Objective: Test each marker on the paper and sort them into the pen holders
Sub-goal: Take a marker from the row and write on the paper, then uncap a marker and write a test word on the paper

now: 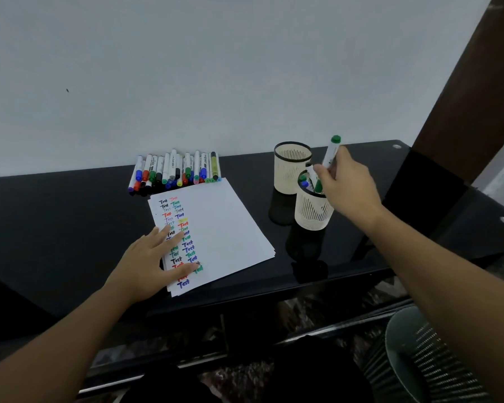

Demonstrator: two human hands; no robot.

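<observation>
green-capped marker [331,154], white barrel, held upright over the near pen holder [313,210].
right hand [348,189] fingers pinched the barrel; left hand [152,261] lay flat, fingers spread, on the paper [224,225] lettered "test" in colours.

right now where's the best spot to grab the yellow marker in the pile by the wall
Pinch the yellow marker by its barrel from above. It lies flat near the right end of the marker row, pressed against its neighbours, so the sides are blocked and only the top is free.
</observation>
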